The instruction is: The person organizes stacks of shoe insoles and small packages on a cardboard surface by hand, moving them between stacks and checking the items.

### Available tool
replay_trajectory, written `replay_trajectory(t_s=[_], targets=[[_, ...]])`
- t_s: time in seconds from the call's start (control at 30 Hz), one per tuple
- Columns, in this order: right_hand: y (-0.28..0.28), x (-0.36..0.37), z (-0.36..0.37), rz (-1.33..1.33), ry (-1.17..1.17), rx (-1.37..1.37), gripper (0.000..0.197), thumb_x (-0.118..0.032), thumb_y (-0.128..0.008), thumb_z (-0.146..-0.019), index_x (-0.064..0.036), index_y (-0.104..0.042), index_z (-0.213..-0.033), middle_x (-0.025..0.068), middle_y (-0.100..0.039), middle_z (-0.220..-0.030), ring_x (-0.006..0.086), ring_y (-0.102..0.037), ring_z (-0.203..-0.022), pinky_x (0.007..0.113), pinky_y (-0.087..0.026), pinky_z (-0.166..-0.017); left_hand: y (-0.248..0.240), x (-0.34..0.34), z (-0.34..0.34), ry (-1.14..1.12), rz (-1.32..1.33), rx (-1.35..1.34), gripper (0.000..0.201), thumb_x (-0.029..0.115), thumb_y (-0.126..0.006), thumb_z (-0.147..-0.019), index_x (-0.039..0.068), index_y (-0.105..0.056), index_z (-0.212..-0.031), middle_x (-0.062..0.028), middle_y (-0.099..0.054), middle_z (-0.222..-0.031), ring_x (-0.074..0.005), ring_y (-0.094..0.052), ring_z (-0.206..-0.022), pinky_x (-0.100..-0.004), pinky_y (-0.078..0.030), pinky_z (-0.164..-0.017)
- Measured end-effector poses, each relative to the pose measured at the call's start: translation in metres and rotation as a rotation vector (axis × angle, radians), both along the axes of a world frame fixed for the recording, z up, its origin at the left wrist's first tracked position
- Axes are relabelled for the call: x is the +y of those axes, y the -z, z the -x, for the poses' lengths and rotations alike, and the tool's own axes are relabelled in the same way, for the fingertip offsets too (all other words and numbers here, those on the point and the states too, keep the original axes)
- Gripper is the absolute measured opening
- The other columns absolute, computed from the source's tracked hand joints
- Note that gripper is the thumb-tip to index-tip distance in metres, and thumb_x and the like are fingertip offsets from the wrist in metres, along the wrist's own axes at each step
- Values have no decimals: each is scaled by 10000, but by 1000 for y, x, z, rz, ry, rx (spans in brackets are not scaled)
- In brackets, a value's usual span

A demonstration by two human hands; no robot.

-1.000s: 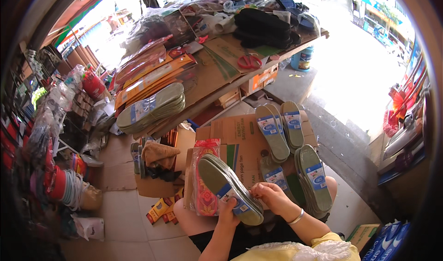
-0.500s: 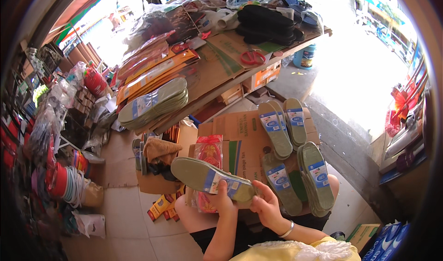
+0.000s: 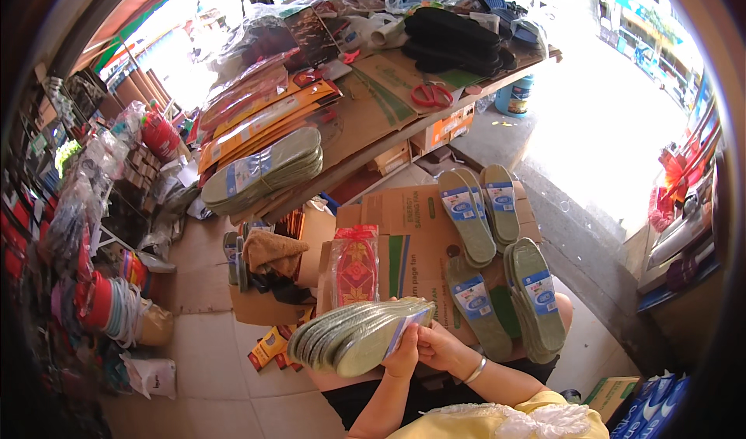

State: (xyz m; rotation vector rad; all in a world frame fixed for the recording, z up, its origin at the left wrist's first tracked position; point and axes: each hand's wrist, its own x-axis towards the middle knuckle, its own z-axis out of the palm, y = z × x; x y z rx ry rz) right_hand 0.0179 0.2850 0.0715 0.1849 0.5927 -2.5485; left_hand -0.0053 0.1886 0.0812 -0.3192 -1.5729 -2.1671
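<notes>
Now your left hand (image 3: 402, 355) is closed round one end of one bundle (image 3: 361, 334) of insoles, held tilted over the near edge of the cardboard (image 3: 388, 202). Your right hand (image 3: 444, 346) sits curled just beside it at that same end; whether it grips anything, I can't tell. On the cardboard lie one red packet (image 3: 356, 272), towards its left, and four groups of insoles (image 3: 536, 291), towards its right. Left of the cardboard is one brown cloth (image 3: 273, 252); beyond it, the table (image 3: 365, 140) bears one insole pile (image 3: 264, 167) and one pair of red scissors (image 3: 432, 95).
</notes>
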Motion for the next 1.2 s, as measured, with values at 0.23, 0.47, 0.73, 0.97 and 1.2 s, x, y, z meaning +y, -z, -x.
replay_trajectory(t_s=[0.23, 0.47, 0.73, 0.97, 1.2], targets=[[-12, 25, 8, -39, 53, 193, 458, -204, -757, -778, -23, -551, -1144, 8, -601, -871, 87, -540, -704, 219, -419, -611, 8, -47, -23, 201, 583, 84, 598, 246, -654, -853, 34, -413, -1357, -95, -470, -1355, -270, -439, -1254, -406, -320, -1068], [-69, 89, 31, -502, -107, 512, 515, -145, -830, -688, -6, -567, -1108, 53, -649, -1022, 130, -595, -940, 285, -474, -869, -36, -122, -15, 967, 80, -934, 936, 547, -750, -692, 31, -361, -1369, -137, -404, -1387, -235, -423, -1256, -360, -345, -1039], [-73, 65, 19, -1303, -337, 767, 588, -180, -808, -689, 16, -533, -1171, 115, -661, -943, 148, -611, -822, 273, -492, -750, -30, -75, -27, 787, 830, -509, 933, 233, -757, -742, 17, -162, -1427, -181, -436, -1305, -255, -464, -1197, -369, -378, -996], [-76, 41, -8, -1690, -57, 747, 565, -267, -723, -765, -25, -451, -1198, 109, -599, -662, 307, -603, -601, 387, -469, -535, 12, -63, -54, 650, 195, -790, 872, 74, -706, -762, 37, -156, -1438, -183, -460, -1263, -226, -501, -1138, -345, -425, -942], [-52, 42, -35, -1496, 55, 843, 236, -224, -729, -780, -37, -600, -844, 70, -550, -619, 247, -566, -541, 333, -456, -513, 10, -72, -46, 569, -241, -709, 835, -10, -655, -757, 124, -191, -1438, -138, -506, -1212, -236, -566, -1066, -370, -503, -858]])
